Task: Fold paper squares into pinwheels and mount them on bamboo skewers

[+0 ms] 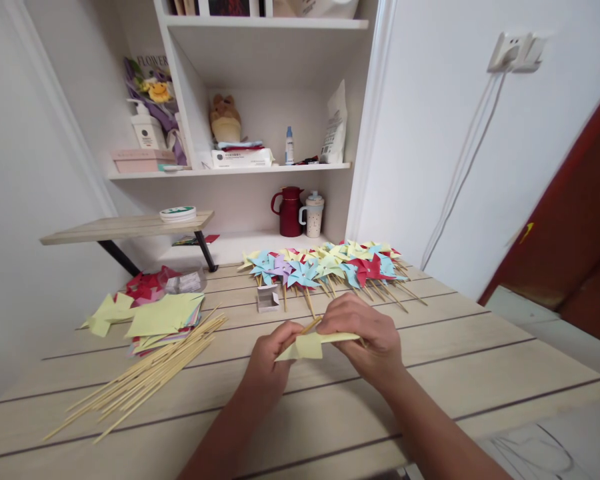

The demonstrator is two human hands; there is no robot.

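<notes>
A yellow paper pinwheel (309,346) is held up off the table between my two hands. My left hand (275,350) is closed around its left side, thumb on top. From the right, my right hand (365,330) grips the paper with bent fingers. A short length of wooden stick (311,325) shows between the hands, pressed against the paper; its other end is hidden. Just beyond my hands stands a small open box (268,299). Finished pinwheels (305,272) in blue, yellow, red and purple lie piled behind it, their sticks pointing toward me.
On the left lie loose wooden sticks (155,373) beside stacked coloured paper sheets (163,317). A clear container (185,281) sits behind them, near a raised wooden stand (130,227). A red jug (290,212) and a lidded cup (314,215) occupy the shelf's bottom.
</notes>
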